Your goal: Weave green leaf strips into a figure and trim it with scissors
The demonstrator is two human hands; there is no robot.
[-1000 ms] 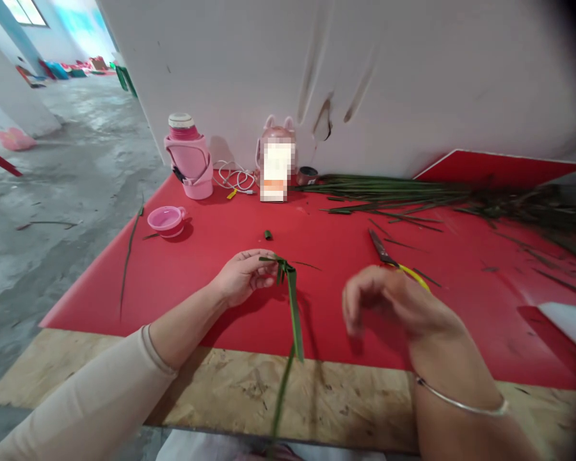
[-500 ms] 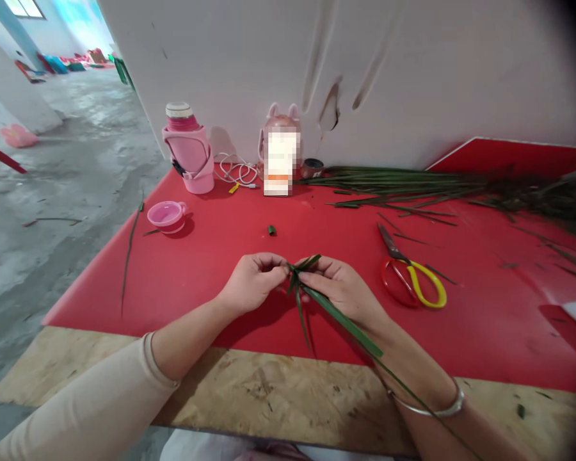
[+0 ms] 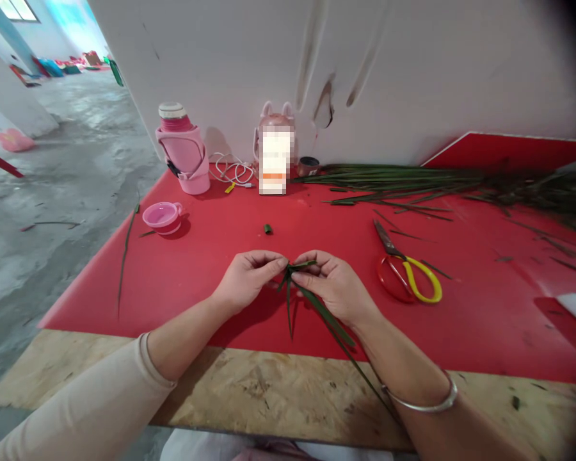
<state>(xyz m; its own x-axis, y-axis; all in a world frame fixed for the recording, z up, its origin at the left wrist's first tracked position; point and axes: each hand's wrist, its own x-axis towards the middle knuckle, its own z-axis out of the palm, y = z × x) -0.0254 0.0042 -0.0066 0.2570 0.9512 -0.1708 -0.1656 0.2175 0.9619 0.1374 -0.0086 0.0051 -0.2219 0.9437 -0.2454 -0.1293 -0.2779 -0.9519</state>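
My left hand (image 3: 247, 279) and my right hand (image 3: 333, 283) meet over the red table cover (image 3: 211, 269), both pinching a folded green leaf strip (image 3: 317, 307). The fingertips close on the knotted end of the strip between them. Its long tail runs down and to the right under my right wrist, past a silver bangle (image 3: 425, 403). A shorter end points straight down toward the table's front edge.
Scissors with red and yellow handles (image 3: 408, 272) lie right of my hands. A heap of long green leaves (image 3: 436, 186) stretches along the back right. A pink flask (image 3: 185, 157), a pink cup (image 3: 162, 218), a white cable (image 3: 233, 171) and a small leaf scrap (image 3: 267, 228) are behind.
My right hand came in from the right and took hold of the leaf strip beside my left hand. The strip's tail swung from straight down to down-right.
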